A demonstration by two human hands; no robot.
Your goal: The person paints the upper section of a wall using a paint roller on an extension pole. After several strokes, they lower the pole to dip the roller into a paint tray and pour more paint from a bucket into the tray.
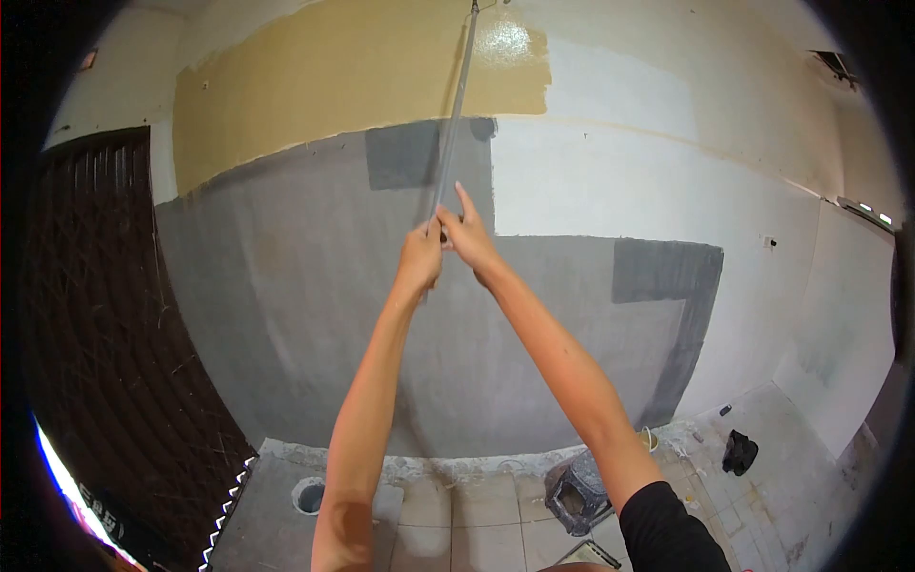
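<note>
A long grey pole (461,86) slants up from my hands to the top edge of the view. Its upper end shows a bit of thin metal, and whatever lies beyond is cut off. My left hand (419,259) is closed around the lower part of the pole. Just above and to the right, my right hand (465,236) grips the pole too, its index finger stretched upward. Behind them is a wall with a yellow painted band (353,76), a grey painted area (315,286) with darker patches, and a white part (610,181).
A dark folding metal gate (95,315) stands at the left. Along the wall's foot are a round container (308,496), a dark plastic stool-like object (575,496) and a black bag (740,452). A wall socket (768,242) sits at the right. Tiles (486,505) cover part of the floor.
</note>
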